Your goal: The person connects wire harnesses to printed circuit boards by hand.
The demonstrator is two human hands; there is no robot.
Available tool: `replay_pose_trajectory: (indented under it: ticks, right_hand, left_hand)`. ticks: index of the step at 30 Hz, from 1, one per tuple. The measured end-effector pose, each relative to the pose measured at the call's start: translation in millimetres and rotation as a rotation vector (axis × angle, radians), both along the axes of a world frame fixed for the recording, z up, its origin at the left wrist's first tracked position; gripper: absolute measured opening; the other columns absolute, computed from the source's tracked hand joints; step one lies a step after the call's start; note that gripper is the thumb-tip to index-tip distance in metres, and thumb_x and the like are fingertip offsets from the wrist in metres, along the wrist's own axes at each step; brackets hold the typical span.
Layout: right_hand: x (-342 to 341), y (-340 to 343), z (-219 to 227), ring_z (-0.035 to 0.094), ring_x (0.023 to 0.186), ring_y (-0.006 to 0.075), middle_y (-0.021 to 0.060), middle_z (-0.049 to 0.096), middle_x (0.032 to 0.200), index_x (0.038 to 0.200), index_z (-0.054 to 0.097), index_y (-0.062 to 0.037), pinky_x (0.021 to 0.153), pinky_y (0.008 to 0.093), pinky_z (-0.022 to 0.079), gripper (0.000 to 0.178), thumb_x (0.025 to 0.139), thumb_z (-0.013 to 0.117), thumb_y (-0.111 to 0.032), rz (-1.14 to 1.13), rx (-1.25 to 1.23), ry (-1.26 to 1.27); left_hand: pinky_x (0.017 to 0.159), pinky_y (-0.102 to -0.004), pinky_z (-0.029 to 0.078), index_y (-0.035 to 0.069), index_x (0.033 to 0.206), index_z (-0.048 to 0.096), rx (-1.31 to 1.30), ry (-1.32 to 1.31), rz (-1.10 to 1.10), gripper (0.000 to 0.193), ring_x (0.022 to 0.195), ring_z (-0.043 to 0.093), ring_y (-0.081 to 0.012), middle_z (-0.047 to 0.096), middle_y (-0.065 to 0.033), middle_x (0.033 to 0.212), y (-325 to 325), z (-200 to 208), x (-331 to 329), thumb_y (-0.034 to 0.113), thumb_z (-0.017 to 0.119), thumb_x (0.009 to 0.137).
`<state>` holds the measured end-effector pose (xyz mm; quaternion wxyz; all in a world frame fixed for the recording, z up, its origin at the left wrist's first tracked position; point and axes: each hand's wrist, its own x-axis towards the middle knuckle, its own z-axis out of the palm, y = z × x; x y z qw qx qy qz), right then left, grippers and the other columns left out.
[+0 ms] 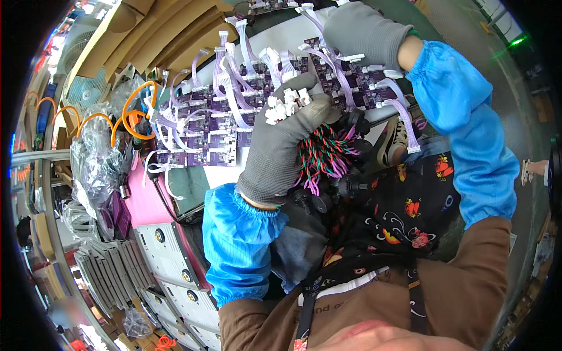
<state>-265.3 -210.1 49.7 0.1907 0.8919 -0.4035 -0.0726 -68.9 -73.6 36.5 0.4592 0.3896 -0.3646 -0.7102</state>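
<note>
My left hand (270,155), in a grey work glove, is closed round a bundle of twisted cables (328,149) in red, green, black and pink. White connectors (288,106) stick out above its fingers, and the wires hang down on the other side. Beyond it lie rows of purple circuit boards (222,131), with lilac cables (232,100) plugged into them. My right hand (366,36), gloved alike, rests over the far right end of the boards next to white plugs. Its fingertips are hidden, so any hold there cannot be made out.
Cardboard sheets (149,35) lean at the far left. An orange coiled hose (114,126) hangs beside clear plastic bags (96,169). Flat grey panels (114,275) and silver metal cases (170,248) stand at the left. Black round knobs (351,186) are near my lap.
</note>
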Motion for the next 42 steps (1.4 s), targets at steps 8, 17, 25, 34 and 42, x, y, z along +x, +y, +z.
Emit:
replay_pose_trajectory:
  ticks: [8, 17, 25, 34, 42]
  right_hand:
    - [-4.7, -4.8, 4.0, 0.067, 0.06, 0.0352, 0.0197, 0.065, 0.065, 0.069, 0.07, -0.0033, 0.05, 0.046, 0.05, 0.016, 0.071, 0.061, -0.016, 0.059, 0.08, -0.007]
    - [0.3, -24.5, 2.4, 0.068, 0.066, 0.0367, 0.0201, 0.067, 0.071, 0.074, 0.072, -0.003, 0.057, 0.0459, 0.053, 0.018, 0.072, 0.063, -0.019, 0.061, 0.163, -0.029]
    - [-17.9, -32.2, -26.3, 0.068, 0.072, 0.035, 0.0174, 0.069, 0.078, 0.08, 0.072, -0.0082, 0.066, 0.0455, 0.054, 0.015, 0.069, 0.065, -0.016, -0.001, 0.112, -0.14]
    - [-12.5, 79.9, 39.0, 0.063, 0.084, 0.0309, 0.0115, 0.063, 0.088, 0.095, 0.066, -0.0078, 0.077, 0.043, 0.05, 0.019, 0.084, 0.065, -0.024, 0.079, -0.308, -0.919]
    - [18.6, 116.5, 8.5, 0.063, 0.077, 0.0328, 0.0129, 0.064, 0.082, 0.087, 0.064, -0.0051, 0.069, 0.0436, 0.05, 0.023, 0.086, 0.064, -0.028, 0.009, 0.318, -0.795]
  left_hand:
    - [0.085, -0.0336, 0.052, -0.001, 0.129, 0.05, -0.026, 0.075, -0.014, 0.051, 0.091, 0.066, -0.0215, 0.065, -0.0111, 0.099, -0.6, -5.1, -1.9, 0.014, 0.072, 0.086]
    - [0.086, -0.0335, 0.052, -0.003, 0.129, 0.049, -0.03, 0.034, -0.004, 0.05, 0.092, 0.065, -0.0217, 0.065, -0.0111, 0.101, 0.8, 3.3, -2.7, 0.013, 0.07, 0.087]
    - [0.085, -0.0327, 0.052, -0.003, 0.128, 0.049, -0.039, 0.1, -0.013, 0.046, 0.092, 0.065, -0.0203, 0.064, -0.0103, 0.101, -1.7, -0.6, -5.7, 0.013, 0.067, 0.09]
    - [0.078, -0.0282, 0.051, -0.001, 0.123, 0.049, -0.01, 0.291, -0.027, 0.036, 0.087, 0.062, -0.0147, 0.063, -0.0059, 0.097, -4.7, -11.2, 0.4, 0.016, 0.062, 0.094]
    - [0.092, -0.0315, 0.05, -0.001, 0.135, 0.043, 0.087, 0.435, -0.082, 0.045, 0.107, 0.061, -0.0194, 0.062, -0.0116, 0.118, -5.0, -16.0, -0.1, 0.016, 0.058, 0.096]
